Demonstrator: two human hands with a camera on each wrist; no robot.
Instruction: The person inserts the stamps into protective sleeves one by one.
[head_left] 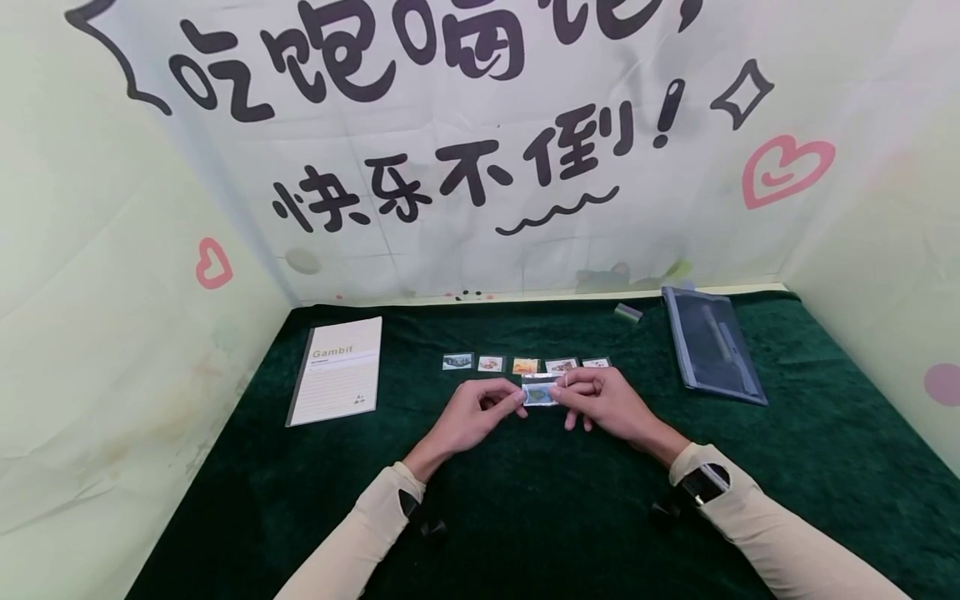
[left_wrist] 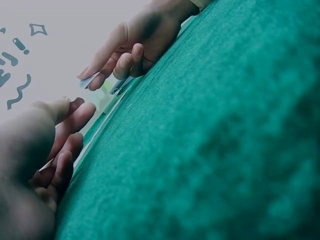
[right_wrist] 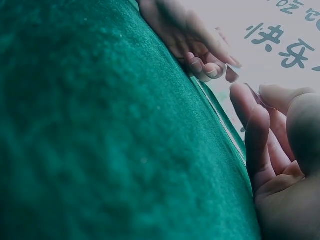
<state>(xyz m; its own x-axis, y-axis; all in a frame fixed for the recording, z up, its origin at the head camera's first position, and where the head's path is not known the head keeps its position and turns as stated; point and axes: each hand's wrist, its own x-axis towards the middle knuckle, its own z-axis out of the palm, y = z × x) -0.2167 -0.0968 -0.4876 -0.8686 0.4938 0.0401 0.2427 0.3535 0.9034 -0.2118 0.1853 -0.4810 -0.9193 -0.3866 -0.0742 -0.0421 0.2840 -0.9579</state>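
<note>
A small stamp-like picture in a clear sleeve (head_left: 537,393), blue and green, is held over the cloth between both hands. My left hand (head_left: 474,412) pinches its left edge between thumb and index finger. At its right edge, my right hand (head_left: 607,402) has a pinch grip, thumb in front. From the left wrist, a pale corner of the sleeve (left_wrist: 89,80) shows in the right fingertips. Just behind, a row of similar sleeved pictures lies on the cloth, among them a bluish one (head_left: 457,362), a reddish one (head_left: 491,364) and an orange one (head_left: 526,366).
Dark green cloth (head_left: 495,517) covers the table. A notebook marked Gambit (head_left: 337,371) lies at the left, a blue zip pouch (head_left: 716,346) at the right. Near the back edge sits a small grey-green block (head_left: 627,312). A printed white backdrop (head_left: 420,225) rises behind.
</note>
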